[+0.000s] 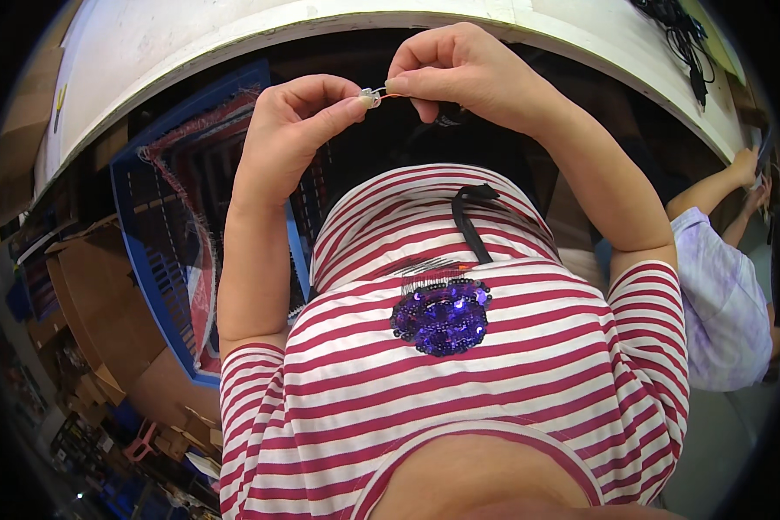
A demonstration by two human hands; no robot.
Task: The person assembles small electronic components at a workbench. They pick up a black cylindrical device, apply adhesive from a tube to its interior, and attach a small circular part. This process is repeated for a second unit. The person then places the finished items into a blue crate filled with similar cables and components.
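Both my hands are raised in front of my chest, just short of the white table's edge. My left hand [296,121] pinches a small clear-and-white connector [370,97] between thumb and forefinger. From the connector, thin wires [393,95], one of them orange, run to my right hand [461,74]. Its thumb and forefinger are closed on these wires, a short way from the connector. The fingertips cover part of both pieces, so I cannot tell how far the wires reach into it. A black strap or cord [470,227] lies against my striped shirt.
The white table [321,17] curves across the far side, with a bundle of black cables [680,39] at its right. A blue crate [130,208] holding fabric stands left, beside cardboard boxes [104,295]. Another person [721,295] works at the right.
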